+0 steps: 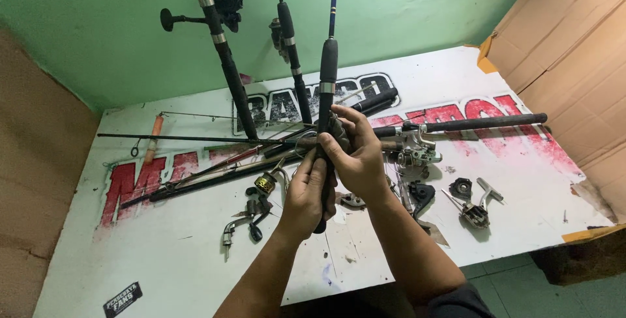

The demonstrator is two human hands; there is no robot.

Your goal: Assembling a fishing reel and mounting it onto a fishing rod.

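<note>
Both hands, left [305,194] and right [352,155], are closed around an upright black fishing rod handle [327,70].

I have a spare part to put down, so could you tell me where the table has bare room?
The near left of the table is bare, between the small black sticker and the crank handle. The far right corner beside the cardboard is also free. The middle is crowded: rods, reel parts and both hands on a rod handle.

Bare table [163,259] at near left, reel parts [473,204] crowding right, rods [215,178] lying across the middle, cardboard [567,64] walling the right
</note>
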